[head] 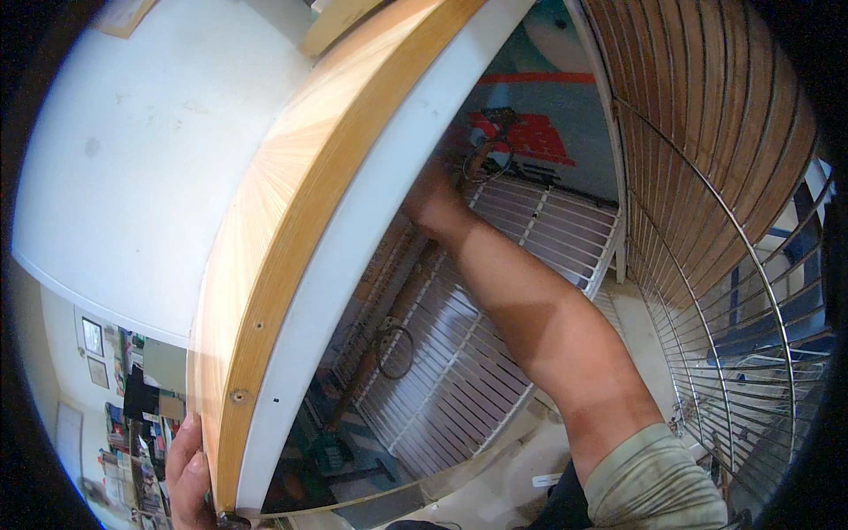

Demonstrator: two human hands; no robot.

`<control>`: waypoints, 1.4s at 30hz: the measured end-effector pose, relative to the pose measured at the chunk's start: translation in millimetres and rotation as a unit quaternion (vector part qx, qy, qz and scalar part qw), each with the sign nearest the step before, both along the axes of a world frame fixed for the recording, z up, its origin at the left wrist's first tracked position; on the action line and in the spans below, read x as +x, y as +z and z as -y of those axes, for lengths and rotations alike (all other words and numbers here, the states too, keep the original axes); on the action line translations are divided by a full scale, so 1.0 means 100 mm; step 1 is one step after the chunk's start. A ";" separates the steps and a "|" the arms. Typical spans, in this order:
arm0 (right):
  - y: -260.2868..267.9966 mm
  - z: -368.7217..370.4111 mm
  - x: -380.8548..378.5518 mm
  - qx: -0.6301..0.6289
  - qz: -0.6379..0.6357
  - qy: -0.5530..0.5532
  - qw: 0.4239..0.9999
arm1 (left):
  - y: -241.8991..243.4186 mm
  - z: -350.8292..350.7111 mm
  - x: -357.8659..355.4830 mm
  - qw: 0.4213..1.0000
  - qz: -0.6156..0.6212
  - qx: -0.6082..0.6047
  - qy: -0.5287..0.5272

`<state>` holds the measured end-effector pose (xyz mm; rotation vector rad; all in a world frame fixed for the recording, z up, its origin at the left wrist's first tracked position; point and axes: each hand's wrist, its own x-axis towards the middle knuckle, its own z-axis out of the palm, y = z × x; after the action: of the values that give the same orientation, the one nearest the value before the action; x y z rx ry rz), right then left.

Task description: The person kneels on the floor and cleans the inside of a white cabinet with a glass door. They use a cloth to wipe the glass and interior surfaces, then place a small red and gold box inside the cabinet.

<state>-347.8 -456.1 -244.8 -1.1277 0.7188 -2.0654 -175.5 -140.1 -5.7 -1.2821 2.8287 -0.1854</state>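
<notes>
My left hand [188, 474] rests against the outer edge of a wood-trimmed white panel [298, 218], low on the left; whether its fingers grip the edge is unclear. My right arm reaches into a dark cabinet-like space behind the panel. Only part of my right hand [434, 192] shows in the shadow, so its fingers and anything in them are hidden. Below the arm lies a white wire rack [457, 344]. A dark ring-shaped thing [489, 159] is close to the right hand, and another dark ring [395, 352] appears lower down.
A metal wire grille [722, 199] curves along the right side. Behind the rack stands a panel with red marks [530, 139]. A broad white surface [152, 146] fills the upper left. Shelves with assorted items [136, 450] stand at the lower left.
</notes>
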 end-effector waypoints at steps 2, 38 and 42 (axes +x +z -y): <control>-0.02 0.01 0.02 0.007 0.018 0.019 1.000 | 0.00 0.00 0.00 1.000 0.001 0.002 -0.002; -0.04 0.35 0.19 0.005 0.136 0.135 0.981 | -0.01 -0.16 0.21 0.990 -0.086 0.042 0.105; -0.02 0.34 0.23 -0.017 0.193 0.137 0.971 | 0.01 -0.14 0.16 0.992 -0.072 0.041 0.097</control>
<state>-324.8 -490.0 -246.8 -0.7577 0.3179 -1.9799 -159.2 -126.2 -4.4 -1.6008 2.7664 0.0285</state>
